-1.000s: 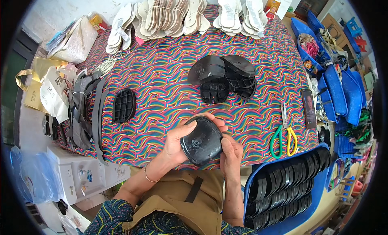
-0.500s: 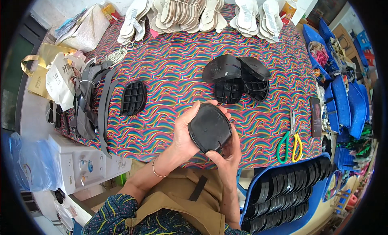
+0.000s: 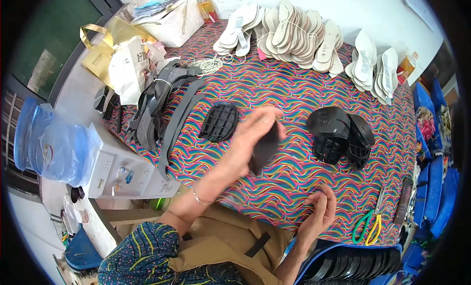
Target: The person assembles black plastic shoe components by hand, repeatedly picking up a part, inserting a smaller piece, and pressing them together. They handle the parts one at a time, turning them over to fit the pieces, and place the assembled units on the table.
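My left hand (image 3: 246, 140) is closed on a black shoe heel (image 3: 265, 148), which is tilted on edge and slightly blurred above the patterned tablecloth. Just left of it lies another black heel piece (image 3: 220, 122), its gridded underside up. My right hand (image 3: 320, 212) hovers over the near edge of the table, empty, with its fingers loosely bent and apart from the heel. Right of centre sits a small pile of black heels (image 3: 329, 125), some showing their ribbed undersides.
Scissors (image 3: 377, 221) with green and yellow handles lie near right, beside a dark phone (image 3: 403, 200). Bundled insoles (image 3: 289, 35) line the back. Black straps (image 3: 179, 121) and bags (image 3: 128, 69) lie left. A blue basket of black pieces (image 3: 353, 263) stands below the near edge.
My left hand has carried the heel leftward, toward the single heel on the cloth, and tilted it. My right hand has let go and drawn away rightward. The view has turned left.
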`<state>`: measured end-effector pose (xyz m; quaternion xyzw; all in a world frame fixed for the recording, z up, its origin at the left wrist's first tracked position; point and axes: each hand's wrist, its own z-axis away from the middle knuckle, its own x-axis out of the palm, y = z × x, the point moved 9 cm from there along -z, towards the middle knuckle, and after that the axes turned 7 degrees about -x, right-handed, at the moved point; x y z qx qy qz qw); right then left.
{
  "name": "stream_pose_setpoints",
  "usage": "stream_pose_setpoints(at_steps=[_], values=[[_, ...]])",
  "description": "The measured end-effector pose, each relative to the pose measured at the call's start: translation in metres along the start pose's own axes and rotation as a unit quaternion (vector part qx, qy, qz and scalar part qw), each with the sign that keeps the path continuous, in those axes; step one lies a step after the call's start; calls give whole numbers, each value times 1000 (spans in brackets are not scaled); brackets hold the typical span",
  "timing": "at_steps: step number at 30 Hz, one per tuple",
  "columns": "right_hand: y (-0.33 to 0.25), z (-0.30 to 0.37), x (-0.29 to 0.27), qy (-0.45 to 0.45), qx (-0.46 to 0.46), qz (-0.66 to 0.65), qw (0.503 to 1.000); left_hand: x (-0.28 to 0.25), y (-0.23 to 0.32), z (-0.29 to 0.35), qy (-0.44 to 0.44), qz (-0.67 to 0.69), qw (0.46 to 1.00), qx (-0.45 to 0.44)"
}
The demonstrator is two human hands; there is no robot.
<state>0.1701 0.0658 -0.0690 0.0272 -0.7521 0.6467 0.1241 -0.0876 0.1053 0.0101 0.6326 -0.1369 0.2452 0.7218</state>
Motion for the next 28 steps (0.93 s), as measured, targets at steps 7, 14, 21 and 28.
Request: stream_pose_setpoints(at_steps=[7,14,21,28], values=[[5,1,8,-22,8,38,999,-70,92,-4,246,-580,757,174],[0,3,11,-36,17,47,998,-105,73,-20,319,-708,625,79],[3,2,8,-43,23,40,998,-118,93,-12,337,-720,575,191],[4,1,12,-53,6,56,997,-229,114,12,407,-748,523,33]])
